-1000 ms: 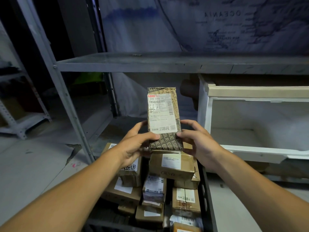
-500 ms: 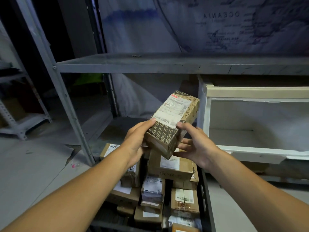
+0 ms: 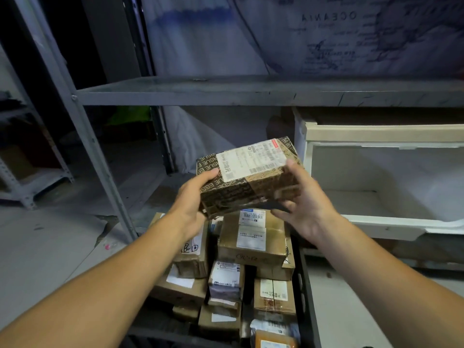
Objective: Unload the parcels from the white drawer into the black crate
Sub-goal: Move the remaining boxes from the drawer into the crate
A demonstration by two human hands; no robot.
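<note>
1. Two hands hold one patterned parcel (image 3: 247, 175) tilted above the black crate (image 3: 305, 295) of parcels
2. Left hand (image 3: 192, 200) grips its left end
3. Right hand (image 3: 300, 200) seemingly pinches its right end
4. White drawer (image 3: 381, 223) sits right

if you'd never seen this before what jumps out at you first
First, the patterned brown parcel with its white label, held in mid-air at the centre by the left hand and the right hand. Right below it, the black crate is heaped with taped cardboard parcels. To the right, the white drawer stands open, with no parcels in the part that shows.
</note>
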